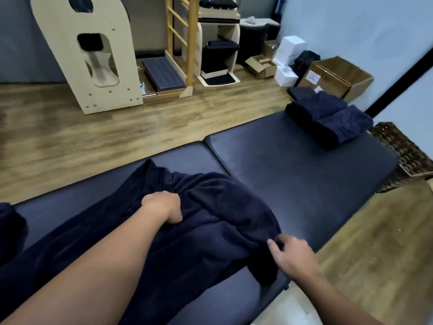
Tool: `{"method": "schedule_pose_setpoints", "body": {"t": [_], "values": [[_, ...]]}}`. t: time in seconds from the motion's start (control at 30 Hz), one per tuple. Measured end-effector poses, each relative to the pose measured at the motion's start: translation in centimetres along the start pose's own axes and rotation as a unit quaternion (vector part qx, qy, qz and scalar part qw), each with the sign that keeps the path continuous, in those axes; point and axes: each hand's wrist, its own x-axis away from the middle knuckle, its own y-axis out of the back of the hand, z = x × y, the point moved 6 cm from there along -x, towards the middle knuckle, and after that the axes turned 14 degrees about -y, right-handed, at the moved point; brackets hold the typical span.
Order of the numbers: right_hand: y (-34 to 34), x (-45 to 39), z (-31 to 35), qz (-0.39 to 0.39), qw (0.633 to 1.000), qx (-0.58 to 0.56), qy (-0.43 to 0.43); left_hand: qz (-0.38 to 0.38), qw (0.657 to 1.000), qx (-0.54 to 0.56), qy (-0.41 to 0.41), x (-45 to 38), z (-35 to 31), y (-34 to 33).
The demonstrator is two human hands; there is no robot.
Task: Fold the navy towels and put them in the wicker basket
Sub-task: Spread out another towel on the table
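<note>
A person's left hand (164,207) grips the crumpled, soft navy towel (210,219) mid-cloth; right-hand fingers (273,247) pinch its limp corner, likely the best hold.

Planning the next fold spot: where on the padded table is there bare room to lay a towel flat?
Bare: the far cushion of the padded table, between the centre seam, the folded towels at its far end and the wicker basket beyond its edge. Crowded: the near cushion, under the unfolded towel that the left hand and right hand grip.

Dark padded table (293,174) under one rumpled navy towel (210,207), two folded towels (328,120)
</note>
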Motion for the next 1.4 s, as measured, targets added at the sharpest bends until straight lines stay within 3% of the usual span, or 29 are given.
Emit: {"method": "schedule_pose_setpoints", "body": {"t": [0.13, 0.17, 0.23, 0.3, 0.4, 0.53, 0.63, 0.73, 0.83, 0.87, 0.9, 0.93, 1.0, 1.03, 1.1, 1.13, 1.2, 1.27, 1.33, 1.4], "values": [[-0.2, -2.8, 0.4, -0.034, 0.991, -0.124, -0.041, -0.237, 0.971, -0.014, -0.030, -2.5, -2.8, 3.0], [-0.1, -3.6, 0.7, -0.036, 0.986, -0.155, -0.056, -0.267, 0.963, 0.000, -0.036, -3.3, -3.1, 3.2], [0.0, -5.7, 1.2, -0.010, 0.979, -0.188, -0.076, -0.257, 0.965, 0.053, -0.017, -5.2, -3.1, 2.7], [-1.1, -7.9, 2.2, 0.054, 0.981, -0.171, -0.071, -0.201, 0.968, 0.142, 0.048, -6.5, -2.0, 1.5], [-2.7, -9.9, 3.4, 0.096, 0.987, -0.131, -0.009, -0.138, 0.951, 0.247, 0.123, -7.2, -1.5, 0.1], [-1.7, -12.7, 2.1, 0.092, 0.989, -0.114, 0.018, -0.220, 0.938, 0.229, 0.140, -7.9, -4.1, 4.4], [2.3, -16.5, -0.6, 0.015, 0.990, -0.140, -0.002, -0.321, 0.914, 0.223, 0.108, -9.4, -7.2, 9.3], [8.1, -20.1, -3.5, -0.087, 0.965, -0.245, -0.023, -0.459, 0.851, 0.255, 0.021, -10.4, -11.5, 13.5], [13.3, -22.0, -6.4, -0.213, 0.898, -0.385, -0.009, -0.572, 0.743, 0.339, -0.070, -10.0, -16.4, 16.1], [14.2, -22.1, -6.8, -0.232, 0.881, -0.411, 0.022, -0.579, 0.737, 0.340, -0.078, -10.2, -17.5, 16.3], [14.4, -21.9, -6.8, -0.232, 0.878, -0.412, 0.073, -0.555, 0.764, 0.321, -0.066, -10.8, -18.2, 15.9], [14.2, -21.1, -6.1, -0.212, 0.887, -0.384, 0.147, -0.499, 0.820, 0.278, -0.039, -11.8, -18.4, 15.1], [11.6, -19.0, -4.4, -0.110, 0.907, -0.288, 0.287, -0.290, 0.941, 0.170, 0.040, -13.3, -18.0, 11.9], [9.7, -19.1, -4.2, -0.040, 0.919, -0.236, 0.313, -0.195, 0.971, 0.130, 0.056, -14.3, -18.1, 10.4], [6.5, -19.2, -4.5, 0.091, 0.936, -0.184, 0.285, -0.098, 0.989, 0.074, 0.082, -14.8, -18.1, 8.4], [5.7, -19.6, -4.9, 0.103, 0.943, -0.193, 0.249, -0.096, 0.990, 0.040, 0.096, -14.8, -18.2, 8.2], [5.4, -21.2, -5.7, 0.050, 0.957, -0.243, 0.152, -0.154, 0.978, -0.089, 0.105, -15.2, -18.6, 9.0], [5.8, -23.1, -5.7, -0.011, 0.968, -0.242, 0.066, -0.236, 0.952, -0.190, 0.043, -16.5, -19.8, 10.2], [5.4, -24.5, -5.0, 0.031, 0.982, -0.182, 0.032, -0.261, 0.954, -0.146, -0.021, -18.2, -20.6, 10.4], [4.3, -25.2, -4.1, 0.094, 0.991, -0.095, 0.014, -0.201, 0.979, -0.030, -0.011, -20.2, -19.9, 10.0]]}}
